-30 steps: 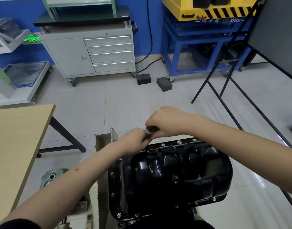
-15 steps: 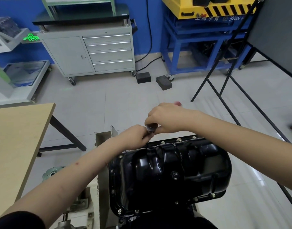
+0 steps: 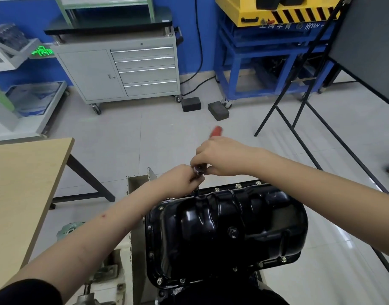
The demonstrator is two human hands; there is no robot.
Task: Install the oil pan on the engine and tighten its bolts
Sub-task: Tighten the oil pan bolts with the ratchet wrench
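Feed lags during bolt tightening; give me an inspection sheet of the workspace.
Surface: wooden table at left, only bare top in view.
Job's things: black oil pan on engine; ratchet at far-rim bolt.
Clutter: two dark blocks on floor.
Hands: left hand grips the shaft; right hand grips the red-tipped handle.
Cables: black cable down blue wall.
Surroundings: grey drawer cabinet, blue stand.
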